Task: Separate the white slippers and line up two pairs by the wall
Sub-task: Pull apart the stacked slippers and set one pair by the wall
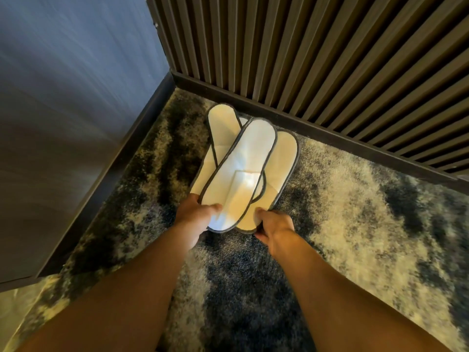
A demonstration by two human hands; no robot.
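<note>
Both hands (272,228) grip overlapping slippers (250,158) — on carpet (355,199).

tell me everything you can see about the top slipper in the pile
The top slipper is flat, white and cloth-like, edged in dark grey piping, with a folded toe band. It lies slantwise over the other slippers, heel end toward the slatted wall. The left hand pinches its near end, thumb on top, above the mottled carpet.

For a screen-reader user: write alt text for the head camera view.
Two bare hands grip the near ends of a fanned, overlapping bunch of white slippers above a mottled dark carpet: the left hand holds the top slipper, the right hand a lower one. Behind them a slatted wooden wall meets a smooth panel.
</note>
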